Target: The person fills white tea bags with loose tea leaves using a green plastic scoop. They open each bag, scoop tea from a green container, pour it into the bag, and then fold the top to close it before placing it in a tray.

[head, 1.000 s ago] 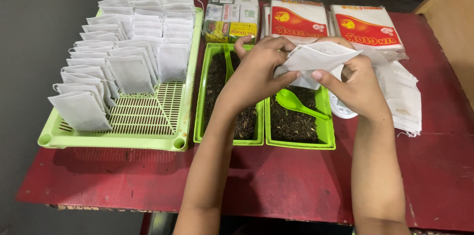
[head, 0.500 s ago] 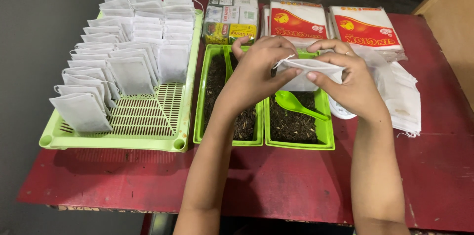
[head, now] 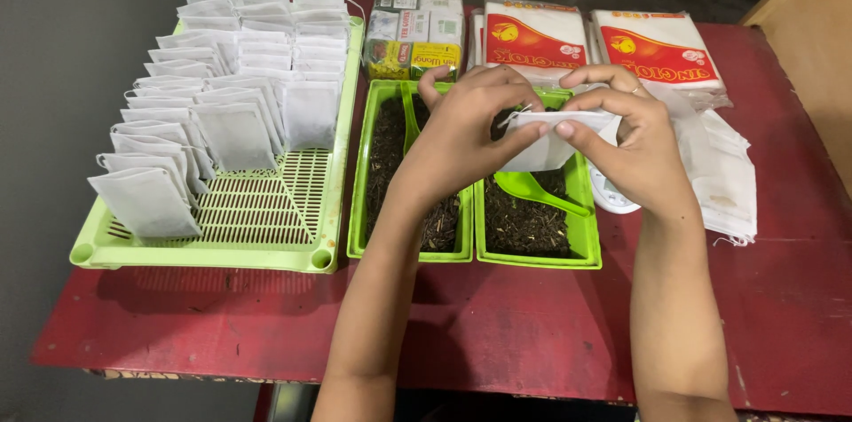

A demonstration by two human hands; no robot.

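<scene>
My left hand (head: 466, 125) and my right hand (head: 635, 151) both pinch the top edge of a small white filter bag (head: 543, 145), which hangs upright between them. The bag is over the right green tray (head: 584, 227) of dark loose tea. A green plastic spoon (head: 531, 187) lies on the tea under the bag. My left wrist crosses over the left green tray (head: 362, 209), also filled with dark tea.
A large green slatted tray (head: 266, 209) at the left holds several rows of filled white bags (head: 231, 76). At the back stand a carton of small boxes (head: 415, 31) and two red-and-white packets (head: 652, 49). Loose empty bags (head: 723, 169) and a white dish (head: 612, 196) lie at right.
The bag went from held flat and raised to turned upright and lowered over the right tray. Both hands came closer together at its top edge.
</scene>
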